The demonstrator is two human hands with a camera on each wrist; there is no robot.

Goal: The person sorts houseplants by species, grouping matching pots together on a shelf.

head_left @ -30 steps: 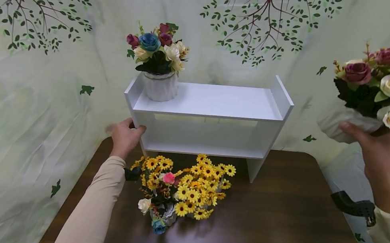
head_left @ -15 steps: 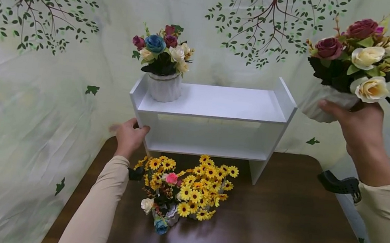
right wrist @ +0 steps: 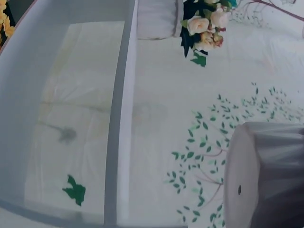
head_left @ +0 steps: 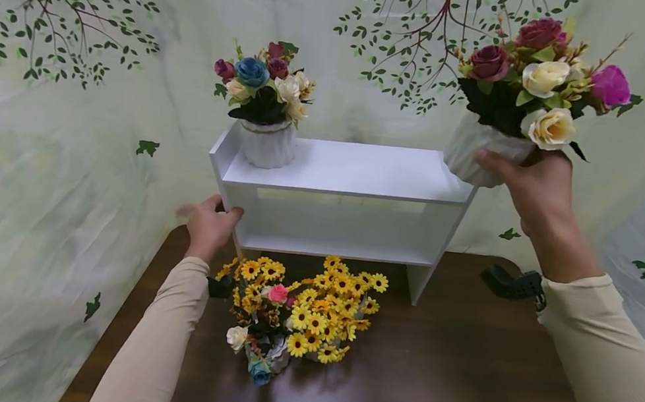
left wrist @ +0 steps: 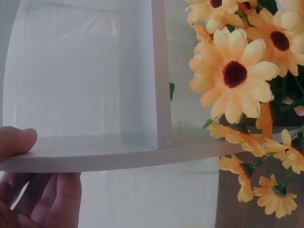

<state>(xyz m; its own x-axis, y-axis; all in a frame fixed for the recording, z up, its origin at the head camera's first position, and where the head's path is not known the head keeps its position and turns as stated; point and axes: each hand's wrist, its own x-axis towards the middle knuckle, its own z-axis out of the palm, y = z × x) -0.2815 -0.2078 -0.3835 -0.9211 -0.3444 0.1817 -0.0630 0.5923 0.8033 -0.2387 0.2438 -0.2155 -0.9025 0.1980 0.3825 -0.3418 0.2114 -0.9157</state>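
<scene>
Right grip (head_left: pixel 538 192) curled round the potted roses (head_left: pixel 524 108), raised by the top right corner of the white shelf (head_left: pixel 362 166). Left grip (head_left: pixel 209 224) pinches the shelf's left edge. Shelf stands toward the back edge of the dark brown counter (head_left: pixel 447 368); leaf-printed sheeting (head_left: pixel 72 199) hangs behind.

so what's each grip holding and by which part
Right grip: the rose pot, by its side. Left grip: the white shelf, by the front edge of its left panel.
</scene>
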